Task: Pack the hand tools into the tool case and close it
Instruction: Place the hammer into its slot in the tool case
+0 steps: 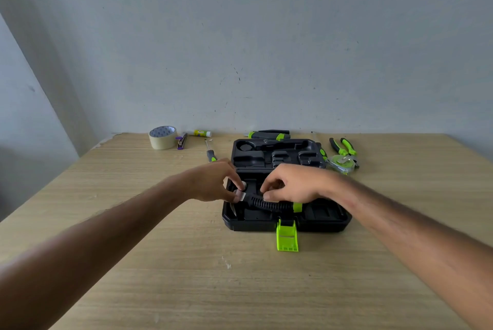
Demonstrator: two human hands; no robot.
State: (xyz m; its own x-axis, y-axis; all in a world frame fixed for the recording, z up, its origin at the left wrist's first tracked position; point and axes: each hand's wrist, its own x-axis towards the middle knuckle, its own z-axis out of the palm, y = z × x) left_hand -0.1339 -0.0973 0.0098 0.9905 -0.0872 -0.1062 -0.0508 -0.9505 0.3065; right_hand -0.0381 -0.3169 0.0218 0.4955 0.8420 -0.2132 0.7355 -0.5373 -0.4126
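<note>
Both my hands are down in the near half of the tool case [324,224], a black moulded plastic shell lying open and flat on the wooden table [160,263]. My left hand [213,182] pinches the metal head end of the hammer [262,202], fingers curled tight round it. My right hand [293,185] presses onto the ribbed black rubber handle, fingertips curled over it, with a band of bright green showing just past my palm. The hammer lies across the near tray, roughly left to right.

At the front edge, the green latch [287,237] hangs flipped open onto the table, a chunky square of glossy plastic.

The far half of the case shows shaped hollows, smooth and dark. Behind it, close to the wall, lies a black and green tool [269,134]; I can't tell what kind. To the right sit pliers [344,146] with green and black grips, and just beside them a tape measure [342,163], rounded, green with a shiny metal clip. Left of the case a screwdriver [210,153] lies with its thin steel shaft pointing away from me.

Further left: a roll of pale masking tape [162,137], a small purple stapler [182,141], a glue stick [200,133] lying on its side.
</note>
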